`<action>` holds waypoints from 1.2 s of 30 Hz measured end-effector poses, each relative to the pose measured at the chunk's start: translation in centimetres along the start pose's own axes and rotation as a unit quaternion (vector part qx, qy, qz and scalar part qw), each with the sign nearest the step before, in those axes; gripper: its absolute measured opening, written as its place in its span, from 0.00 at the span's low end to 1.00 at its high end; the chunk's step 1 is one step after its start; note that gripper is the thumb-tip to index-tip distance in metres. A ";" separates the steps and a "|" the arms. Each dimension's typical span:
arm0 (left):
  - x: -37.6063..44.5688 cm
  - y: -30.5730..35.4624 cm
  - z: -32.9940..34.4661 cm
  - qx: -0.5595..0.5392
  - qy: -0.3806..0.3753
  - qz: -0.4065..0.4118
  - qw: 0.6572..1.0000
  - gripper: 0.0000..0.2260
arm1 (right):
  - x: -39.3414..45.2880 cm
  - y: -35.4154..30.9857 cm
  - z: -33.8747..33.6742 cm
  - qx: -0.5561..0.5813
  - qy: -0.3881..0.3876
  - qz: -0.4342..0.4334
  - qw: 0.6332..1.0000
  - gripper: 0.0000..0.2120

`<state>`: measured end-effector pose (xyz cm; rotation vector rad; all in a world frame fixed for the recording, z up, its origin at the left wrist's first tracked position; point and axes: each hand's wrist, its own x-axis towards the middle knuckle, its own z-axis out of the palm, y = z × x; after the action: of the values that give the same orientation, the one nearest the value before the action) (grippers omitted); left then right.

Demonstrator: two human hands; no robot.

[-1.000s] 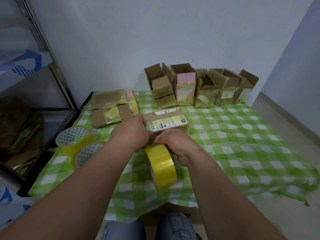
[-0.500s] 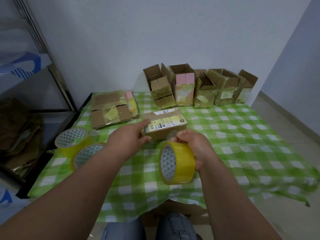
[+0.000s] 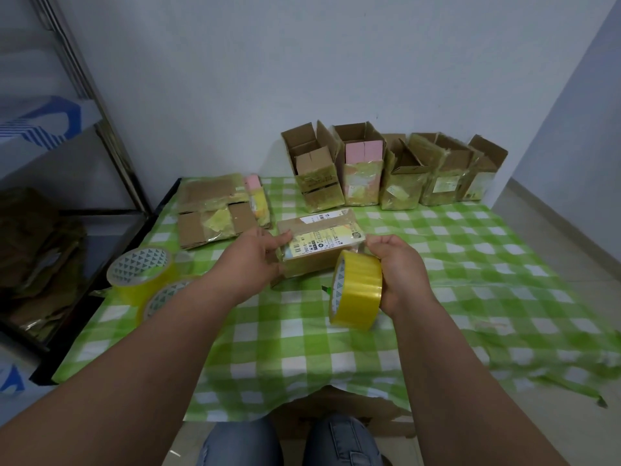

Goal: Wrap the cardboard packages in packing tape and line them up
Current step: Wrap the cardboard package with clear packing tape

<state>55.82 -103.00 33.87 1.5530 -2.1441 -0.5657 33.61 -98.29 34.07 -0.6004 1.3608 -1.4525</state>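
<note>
- The cardboard package (image 3: pixel 319 245) lies flat on the green-and-white checked tablecloth (image 3: pixel 470 280), near the table's middle, in front of the row of boxes.
- Its top carries a yellow-and-white shipping label (image 3: pixel 324 242); "501E" is legible, the remaining print is too small to read. A second white barcode label (image 3: pixel 321 217) sits at the far edge.
- The left hand (image 3: pixel 260 255) grasps the package's left end, fingers laid over its top edge.
- The right hand (image 3: pixel 398 269) grips a yellow tape roll (image 3: pixel 356 294), held on edge just in front of the package's right corner. The roll's inner core shows a triangle pattern; no brand is readable.
- Two spare tape rolls (image 3: pixel 142 275) lie at the table's left edge.
- Flattened cartons (image 3: pixel 215 213) lie at the far left.
- Five taped, open-topped boxes (image 3: pixel 403 173) stand in a row against the wall.
</note>
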 end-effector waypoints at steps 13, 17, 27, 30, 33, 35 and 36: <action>-0.1 -0.1 0.7 -0.088 0.044 -0.024 0.995 0.20 | 0.4 0.8 0.1 0.007 0.043 0.036 0.998 0.04; -0.5 0.2 1.9 -0.128 0.096 -0.052 0.986 0.21 | 0.0 1.0 0.3 0.044 0.048 0.048 0.997 0.05; -2.0 1.4 -0.5 -0.141 0.118 -0.126 0.975 0.19 | -2.9 0.2 0.2 0.141 -0.048 0.061 0.987 0.07; -3.0 1.2 -0.6 -0.123 0.112 -0.126 0.978 0.20 | -3.8 0.3 0.2 0.116 -0.066 0.066 0.989 0.08; -3.7 1.1 -0.3 -0.071 0.104 -0.126 0.984 0.21 | -4.7 0.8 0.0 0.081 -0.072 0.048 0.993 0.08; -3.9 1.5 -0.3 -0.006 0.098 -0.132 0.986 0.22 | -5.0 1.0 -0.2 0.059 -0.072 0.020 0.995 0.08; -4.1 1.9 -0.4 0.026 0.101 -0.132 0.986 0.23 | -5.2 0.9 -0.3 0.047 -0.069 0.005 0.996 0.09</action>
<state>55.74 -98.62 34.83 1.8532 -1.8298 -0.4170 35.51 -93.37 34.55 -0.6215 1.1796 -1.4316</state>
